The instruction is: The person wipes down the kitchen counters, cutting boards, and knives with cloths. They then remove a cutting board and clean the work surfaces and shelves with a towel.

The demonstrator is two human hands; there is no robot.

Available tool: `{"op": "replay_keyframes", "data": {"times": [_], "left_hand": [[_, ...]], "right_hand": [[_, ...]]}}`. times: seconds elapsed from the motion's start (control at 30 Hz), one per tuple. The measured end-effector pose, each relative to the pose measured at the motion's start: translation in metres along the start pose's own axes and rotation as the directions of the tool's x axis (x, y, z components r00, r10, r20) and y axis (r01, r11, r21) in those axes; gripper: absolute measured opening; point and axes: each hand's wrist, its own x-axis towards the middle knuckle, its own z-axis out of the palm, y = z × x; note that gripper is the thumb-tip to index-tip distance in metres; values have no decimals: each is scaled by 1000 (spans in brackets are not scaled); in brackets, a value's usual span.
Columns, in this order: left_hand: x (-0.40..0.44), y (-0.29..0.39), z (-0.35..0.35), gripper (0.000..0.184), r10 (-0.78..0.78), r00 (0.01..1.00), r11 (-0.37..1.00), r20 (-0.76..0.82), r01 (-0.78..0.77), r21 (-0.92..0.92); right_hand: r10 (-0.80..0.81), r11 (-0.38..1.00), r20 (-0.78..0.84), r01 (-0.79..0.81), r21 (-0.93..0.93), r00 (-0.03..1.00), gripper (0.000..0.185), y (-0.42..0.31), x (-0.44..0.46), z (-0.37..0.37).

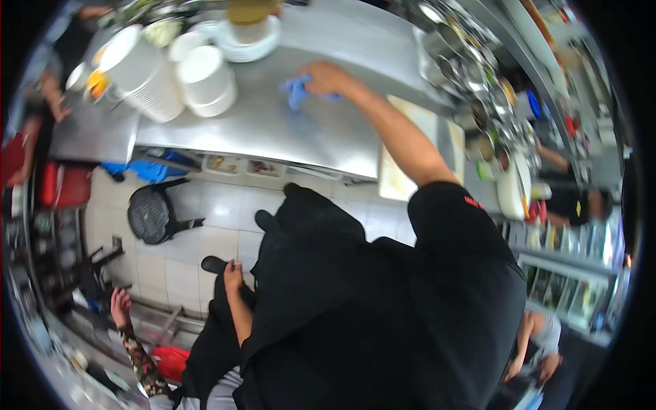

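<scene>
My right hand point(326, 78) stretches over the steel counter point(273, 123), closed on a crumpled blue cloth point(296, 90) pressed to the surface. The hand looks a little blurred. A wet-looking streak lies under the cloth. Left of it stand short stacked white bowls point(205, 80), a tall stack of white tubs point(140, 75) and stacked white plates point(253, 41). A white cutting board point(408, 143) lies under my right forearm. Low at left, a loosely curled bare hand point(233, 277) shows beside black clothing; I cannot tell whether it is my left hand or a co-worker's.
A black, round-topped stool-like object point(152, 214) stands on the tiled floor. Metal pots and utensils point(471, 75) crowd the right side. A co-worker's patterned sleeve point(140, 362) is close at lower left. Other people are at the left and right edges. A red bin point(65, 184) stands at left.
</scene>
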Motion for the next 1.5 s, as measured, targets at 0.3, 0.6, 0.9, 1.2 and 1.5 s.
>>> {"op": "replay_keyframes", "data": {"times": [0.3, 0.6, 0.9, 1.2, 1.5], "left_hand": [[28, 56, -24, 47, -276, 914, 911, 297, 347, -223], [65, 121, -5, 47, -240, 928, 947, 285, 289, -143], [48, 132, -20, 49, -122, 984, 975, 132, 144, -170], [-25, 119, 1, 47, -297, 953, 926, 65, 304, -222], [-82, -2, 47, 45, -328, 942, 784, 69, 313, -536]], "right_hand": [[442, 792, -596, -603, -92, 670, 54, 106, -116, 159], [705, 696, -399, -462, 550, 587, 38, 2, -270, 137], [304, 931, -690, -359, 68, 656, 53, 16, -87, 180], [-474, 587, -383, 609, 534, 793, 32, -226, 35, 237], [-449, 810, -487, 571, 133, 749, 35, -96, -6, 128]]}}
